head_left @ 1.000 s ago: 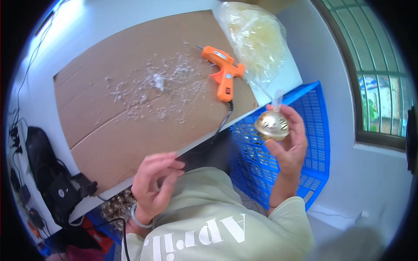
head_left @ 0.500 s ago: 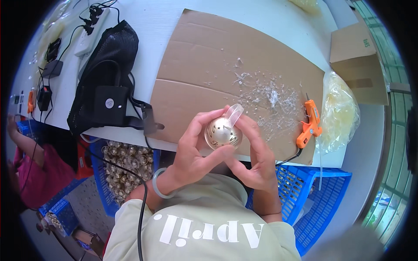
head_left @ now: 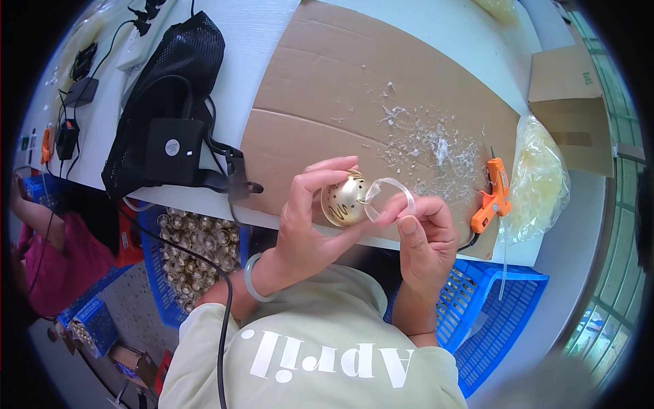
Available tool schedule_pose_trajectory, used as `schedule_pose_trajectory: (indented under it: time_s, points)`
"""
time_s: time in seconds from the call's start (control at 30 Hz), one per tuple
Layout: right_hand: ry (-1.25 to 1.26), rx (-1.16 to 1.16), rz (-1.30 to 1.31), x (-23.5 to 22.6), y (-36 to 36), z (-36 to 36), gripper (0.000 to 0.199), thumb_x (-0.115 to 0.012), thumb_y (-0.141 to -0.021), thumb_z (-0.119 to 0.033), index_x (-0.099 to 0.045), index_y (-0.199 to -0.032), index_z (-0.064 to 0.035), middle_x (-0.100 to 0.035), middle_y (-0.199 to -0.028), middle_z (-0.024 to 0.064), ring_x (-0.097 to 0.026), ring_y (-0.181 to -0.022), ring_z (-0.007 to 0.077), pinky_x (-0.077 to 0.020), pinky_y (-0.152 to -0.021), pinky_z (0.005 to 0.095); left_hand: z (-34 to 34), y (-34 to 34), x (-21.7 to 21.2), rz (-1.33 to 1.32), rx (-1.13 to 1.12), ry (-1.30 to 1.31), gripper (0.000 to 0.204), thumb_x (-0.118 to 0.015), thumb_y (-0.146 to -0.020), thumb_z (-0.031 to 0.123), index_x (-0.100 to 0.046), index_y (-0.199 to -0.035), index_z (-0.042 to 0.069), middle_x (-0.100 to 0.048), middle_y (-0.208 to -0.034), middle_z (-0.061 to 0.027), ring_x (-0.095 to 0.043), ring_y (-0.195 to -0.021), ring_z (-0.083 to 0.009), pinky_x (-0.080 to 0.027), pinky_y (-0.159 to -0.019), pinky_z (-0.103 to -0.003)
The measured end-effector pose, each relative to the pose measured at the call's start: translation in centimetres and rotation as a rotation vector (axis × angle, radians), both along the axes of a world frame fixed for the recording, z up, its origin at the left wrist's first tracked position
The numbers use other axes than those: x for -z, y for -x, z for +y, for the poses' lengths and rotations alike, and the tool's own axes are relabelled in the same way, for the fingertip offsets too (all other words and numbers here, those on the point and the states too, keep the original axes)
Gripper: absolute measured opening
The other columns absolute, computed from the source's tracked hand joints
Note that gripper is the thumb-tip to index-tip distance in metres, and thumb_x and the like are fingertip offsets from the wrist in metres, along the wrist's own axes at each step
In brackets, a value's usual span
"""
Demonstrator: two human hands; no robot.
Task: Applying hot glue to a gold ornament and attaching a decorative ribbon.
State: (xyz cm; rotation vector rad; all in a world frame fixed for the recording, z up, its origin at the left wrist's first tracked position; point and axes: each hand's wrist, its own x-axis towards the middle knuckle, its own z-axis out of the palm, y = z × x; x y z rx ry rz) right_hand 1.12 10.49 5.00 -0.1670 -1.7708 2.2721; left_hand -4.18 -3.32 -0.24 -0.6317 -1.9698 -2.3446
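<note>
A: What are you holding over the table edge?

B: Your left hand point(head_left: 310, 218) is wrapped around a gold bell ornament point(head_left: 343, 200) with small star cut-outs, fingers curled over its top and thumb under it. Your right hand point(head_left: 422, 232) pinches a loop of clear ribbon point(head_left: 394, 193) that runs to the ornament's top. Both are closed on what they hold, just above the near edge of the cardboard sheet point(head_left: 327, 102).

A: And the surface under your hands?

B: You work at a white table point(head_left: 266, 27) covered in the middle by that brown cardboard sheet. On it, a scatter of pale glue scraps point(head_left: 429, 140) lies just left of an orange glue gun point(head_left: 494, 194). A clear plastic bag point(head_left: 538, 180) of yellowish stuff sits beside the gun, touching it or nearly so, and a small cardboard box point(head_left: 569, 109) stands behind the bag.

A: The left end?

B: A black mesh bag point(head_left: 174, 102) with a strap lies there, with chargers and cables past it.

A: Below the table?

B: A blue crate point(head_left: 504, 320) by your right side, and another blue crate of gold ornaments point(head_left: 194, 252) by your left. A person in pink point(head_left: 48, 252) sits at far left. Green-framed windows point(head_left: 613, 273) curve down the right.
</note>
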Motion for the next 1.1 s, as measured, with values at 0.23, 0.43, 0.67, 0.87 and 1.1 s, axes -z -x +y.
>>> schedule_pose_trajectory:
  time_s: [0.23,0.43,0.67,0.87,1.1]
  points:
    - [0.028,-0.068,-0.066,-0.5,-0.4,1.7,0.016,-0.064,-0.095,-0.015,-0.055,-0.093,-0.0022,-0.058,-0.073,0.0065,-0.051,-0.066,0.0127,-0.0385,-0.063,0.0256,-1.0,0.1,-0.3,0.053,0.16,0.117,0.075,-0.078,-0.07,-0.01,-0.041,-0.133,0.003,-0.046,-0.134,-0.0183,-0.056,-0.121,-0.0264,-0.051,-0.096,-0.033]
    - [-0.005,-0.116,-0.06,-0.6,-0.2,3.1,0.015,-0.062,-0.095,-0.015,-0.057,-0.095,-0.001,-0.056,-0.073,0.0061,-0.047,-0.065,0.0115,-0.0358,-0.06,0.0251,-1.4,0.4,-1.0,-0.016,0.28,0.118,0.069,-0.072,-0.071,-0.009,-0.044,-0.133,0.003,-0.046,-0.127,-0.0155,-0.054,-0.117,-0.026,-0.048,-0.095,-0.033]
    - [-0.112,-0.181,-0.055,-0.8,0.5,4.0,0.015,-0.061,-0.095,-0.015,-0.059,-0.095,0.0004,-0.056,-0.076,0.0067,-0.046,-0.069,0.0117,-0.0353,-0.062,0.0247,-1.9,1.0,-2.3,-0.114,0.441,0.113,0.058,-0.066,-0.072,-0.004,-0.054,-0.128,0.003,-0.047,-0.118,-0.0142,-0.045,-0.112,-0.0261,-0.043,-0.091,-0.034]
    - [-0.195,-0.205,-0.009,-1.4,0.9,4.3,0.016,-0.062,-0.095,-0.016,-0.059,-0.094,0.0004,-0.055,-0.077,0.0064,-0.047,-0.07,0.0127,-0.0347,-0.063,0.0248,-2.0,1.1,-1.5,-0.035,0.511,0.181,0.054,-0.068,-0.075,-0.003,-0.053,-0.127,0.001,-0.045,-0.123,-0.0134,-0.043,-0.12,-0.0218,-0.047,-0.093,-0.032]
    - [-0.226,-0.184,0.063,-1.3,1.0,5.0,0.018,-0.063,-0.094,-0.018,-0.059,-0.091,-0.0007,-0.053,-0.074,0.0051,-0.046,-0.07,0.0139,-0.0341,-0.062,0.026,-1.9,1.2,-1.5,-0.064,0.513,0.137,0.051,-0.078,-0.073,0.004,-0.057,-0.12,0.003,-0.049,-0.114,-0.0111,-0.046,-0.111,-0.0233,-0.048,-0.086,-0.032]
